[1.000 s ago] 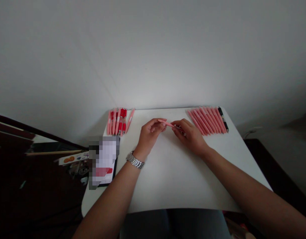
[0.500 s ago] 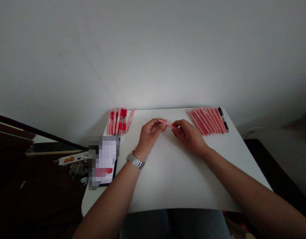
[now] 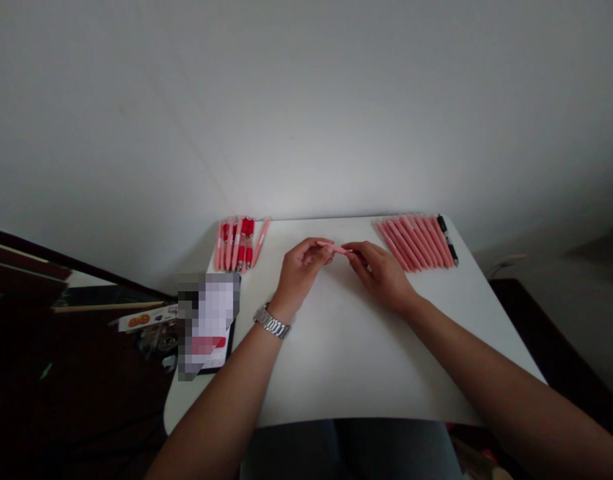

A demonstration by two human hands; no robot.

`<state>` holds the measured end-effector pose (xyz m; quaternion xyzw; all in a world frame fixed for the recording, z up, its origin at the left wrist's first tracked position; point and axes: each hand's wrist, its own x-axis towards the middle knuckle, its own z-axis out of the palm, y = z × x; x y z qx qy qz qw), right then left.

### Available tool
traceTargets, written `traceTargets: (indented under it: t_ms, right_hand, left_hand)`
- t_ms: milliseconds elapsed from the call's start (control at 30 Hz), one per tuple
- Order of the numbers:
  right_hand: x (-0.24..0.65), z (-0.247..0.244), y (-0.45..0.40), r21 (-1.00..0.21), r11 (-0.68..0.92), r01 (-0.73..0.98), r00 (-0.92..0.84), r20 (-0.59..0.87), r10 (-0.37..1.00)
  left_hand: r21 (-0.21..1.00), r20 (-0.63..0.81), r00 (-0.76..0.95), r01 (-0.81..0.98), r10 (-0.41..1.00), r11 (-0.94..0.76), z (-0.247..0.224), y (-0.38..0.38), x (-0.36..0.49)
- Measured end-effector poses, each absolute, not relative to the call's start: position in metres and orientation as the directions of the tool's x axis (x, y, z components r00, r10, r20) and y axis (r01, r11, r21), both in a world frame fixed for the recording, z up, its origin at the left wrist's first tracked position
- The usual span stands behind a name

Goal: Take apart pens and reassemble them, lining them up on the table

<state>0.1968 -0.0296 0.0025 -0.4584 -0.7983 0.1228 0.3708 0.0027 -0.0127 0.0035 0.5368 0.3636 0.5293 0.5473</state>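
A pink pen (image 3: 338,249) is held between my two hands above the white table, lying almost level. My left hand (image 3: 305,262) is closed around its left part, with a steel watch on that wrist. The fingers of my right hand (image 3: 375,267) pinch the pen's right end, and that tip is mostly hidden behind them. Just beyond my right hand lies a row of several pink pens (image 3: 411,241), side by side, with a black pen (image 3: 447,240) at its right end.
At the table's back left lie several pink and red pens (image 3: 228,245), with one pink pen (image 3: 261,243) slightly apart. A phone or tablet (image 3: 230,347), partly blurred out, rests along the left edge. A wall rises behind the table (image 3: 356,373).
My right hand's fingers have shifted slightly up and closed in on the pen's right end, covering more of it. My left hand and the laid-out pens have stayed put.
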Motion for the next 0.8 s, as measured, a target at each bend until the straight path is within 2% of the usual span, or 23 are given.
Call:
traceTargets:
  t_ms: [133,800]
  right_hand:
    - [0.1963,0.005,-0.0295,-0.514,0.571,0.64,-0.322,0.495,0.807]
    - [0.199,-0.0014,-0.029,-0.553,0.521,0.65,-0.265,0.477,0.838]
  left_hand:
    - [0.973,0.167,0.18,-0.189,0.969,-0.132,0.0026,-0.012,0.002]
    - [0.97,0.155,0.141,-0.208,0.978,-0.124,0.0006,-0.0111,0.0022]
